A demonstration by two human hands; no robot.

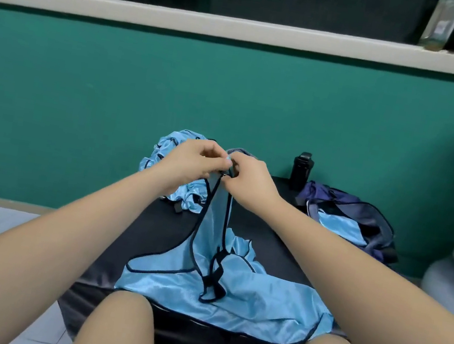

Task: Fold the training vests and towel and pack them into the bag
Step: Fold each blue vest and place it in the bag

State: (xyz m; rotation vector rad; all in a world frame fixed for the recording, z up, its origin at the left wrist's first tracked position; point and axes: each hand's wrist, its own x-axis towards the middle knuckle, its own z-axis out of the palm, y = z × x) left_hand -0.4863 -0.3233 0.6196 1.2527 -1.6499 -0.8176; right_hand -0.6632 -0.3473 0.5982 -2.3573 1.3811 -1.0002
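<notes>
Soft, even, rather dim light leaves only faint shadows below the white ledge, which bows with wide-angle distortion, while above it the dark background is murky and slightly blurred.

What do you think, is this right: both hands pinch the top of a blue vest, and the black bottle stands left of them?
Not quite. The head view shows the left hand and right hand pinching the top of the vest, but the bottle stands right of them, beside the bag.
</notes>
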